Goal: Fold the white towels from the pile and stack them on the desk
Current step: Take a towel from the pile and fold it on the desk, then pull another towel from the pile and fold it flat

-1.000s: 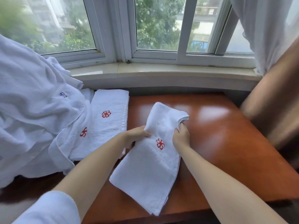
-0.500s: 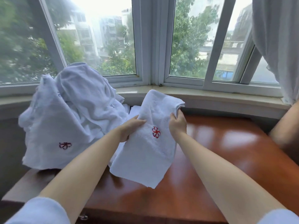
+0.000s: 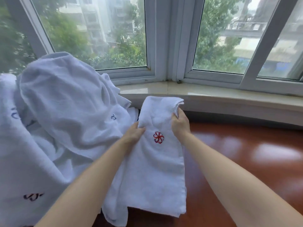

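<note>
From my remote feed I see two bare forearms, no sleeves visible on either. My left hand (image 3: 133, 134) and right hand (image 3: 180, 122) wear no gloves. I spot no rings, watch or bracelet.

The left hand's (image 3: 133, 134) fingers vanish under the folded towel (image 3: 157, 164). The pile (image 3: 54, 128) runs off the left edge and buries the desk (image 3: 246, 161) beneath it. Dark marks on the pile blur past reading.
</note>
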The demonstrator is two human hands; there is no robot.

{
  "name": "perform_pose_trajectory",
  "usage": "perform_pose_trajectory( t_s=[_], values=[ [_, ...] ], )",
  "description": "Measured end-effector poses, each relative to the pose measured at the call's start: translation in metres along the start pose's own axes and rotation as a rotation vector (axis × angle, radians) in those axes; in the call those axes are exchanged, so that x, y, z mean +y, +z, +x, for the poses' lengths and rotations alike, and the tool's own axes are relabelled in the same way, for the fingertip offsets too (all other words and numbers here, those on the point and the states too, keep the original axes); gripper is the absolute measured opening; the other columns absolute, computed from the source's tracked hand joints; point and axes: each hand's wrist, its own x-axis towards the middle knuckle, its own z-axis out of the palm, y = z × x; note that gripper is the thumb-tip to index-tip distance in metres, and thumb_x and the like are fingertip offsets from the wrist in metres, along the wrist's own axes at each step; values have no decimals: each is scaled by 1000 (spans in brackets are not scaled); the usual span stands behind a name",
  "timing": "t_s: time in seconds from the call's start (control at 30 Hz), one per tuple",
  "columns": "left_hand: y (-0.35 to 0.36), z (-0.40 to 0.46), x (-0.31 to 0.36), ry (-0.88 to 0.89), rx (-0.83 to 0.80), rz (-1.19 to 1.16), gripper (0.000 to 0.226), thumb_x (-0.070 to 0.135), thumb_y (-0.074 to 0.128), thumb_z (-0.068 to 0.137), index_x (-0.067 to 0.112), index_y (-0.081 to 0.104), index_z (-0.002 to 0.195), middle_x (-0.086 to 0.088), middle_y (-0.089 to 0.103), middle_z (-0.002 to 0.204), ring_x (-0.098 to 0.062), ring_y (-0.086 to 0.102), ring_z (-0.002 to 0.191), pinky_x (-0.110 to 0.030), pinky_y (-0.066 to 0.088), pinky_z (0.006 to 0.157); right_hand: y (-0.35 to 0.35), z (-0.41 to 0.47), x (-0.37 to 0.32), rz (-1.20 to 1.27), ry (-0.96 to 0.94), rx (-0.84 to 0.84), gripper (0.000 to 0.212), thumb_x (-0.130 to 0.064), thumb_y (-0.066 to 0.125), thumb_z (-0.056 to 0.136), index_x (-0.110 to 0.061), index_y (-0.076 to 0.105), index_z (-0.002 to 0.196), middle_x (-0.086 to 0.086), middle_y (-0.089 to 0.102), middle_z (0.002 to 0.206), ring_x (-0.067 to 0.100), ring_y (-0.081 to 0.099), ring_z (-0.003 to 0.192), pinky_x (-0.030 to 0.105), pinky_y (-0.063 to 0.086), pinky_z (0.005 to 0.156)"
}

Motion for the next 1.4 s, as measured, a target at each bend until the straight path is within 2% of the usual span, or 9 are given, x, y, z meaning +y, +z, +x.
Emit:
perform_pose_trajectory(
  t_s=[0.2,0.43,0.53,0.7,0.83,1.07,1.17,1.3,1.4],
  values=[
    [4,46,-27,-24,49,436,33,25,54,94,10,57,124,-8,61,125,-28,56,116,-39,44,100,18,23,47,-115,236,-37,49,-17,51,90,-15,41,139,6,50,129,26,53,111,36,45,93],
    [9,31,-27,33,-48,916,56,46,45,95,9,39,138,-13,52,137,-30,46,127,-37,34,103,5,-27,51,27,317,32,55,-18,61,86,-17,41,138,8,51,130,26,56,112,41,48,96],
    [8,5,-17,98,-142,1363,54,48,31,95,15,42,136,-12,57,131,-28,39,134,-51,2,115,0,-66,45,-7,307,9,50,-18,61,84,-22,45,132,5,51,128,22,56,109,39,48,95],
    [-12,-42,2,165,-240,1722,50,31,20,95,16,64,115,-5,58,128,-25,27,138,-68,-20,105,-12,-117,30,-193,254,-144,71,-24,59,87,-35,25,148,1,41,140,21,50,117,30,43,88],
    [-16,-78,-10,159,-286,1976,52,45,24,97,25,46,140,3,39,145,-25,14,141,-71,-19,104,-21,-147,19,-203,325,-238,78,-24,63,86,-30,22,151,4,38,145,22,47,126,29,43,96],
    [-29,-111,-8,303,14,1913,47,13,41,96,13,40,142,-1,32,145,-24,22,138,-65,17,109,-17,-166,-6,141,417,-135,63,-8,61,89,-19,35,145,3,51,130,23,59,108,31,49,82],
    [-35,-117,2,353,186,1721,37,-1,44,91,6,55,126,-8,37,139,-26,36,130,-36,40,77,-16,-173,-10,174,516,-186,64,-18,62,90,-27,32,146,0,52,128,20,60,101,29,49,72],
    [-49,-127,3,350,151,1448,27,7,53,88,11,56,115,-7,47,128,-30,48,118,-36,44,73,-18,-194,10,-624,381,-417,69,-31,58,88,-31,26,149,11,33,141,30,40,127,36,41,103],
    [-55,-139,2,277,-54,1312,33,24,47,93,19,43,125,-7,56,125,-31,54,110,-34,38,75,-12,-197,-2,-815,278,-277,60,-37,55,85,-32,36,142,8,23,141,30,24,129,35,33,104]
  ],
)
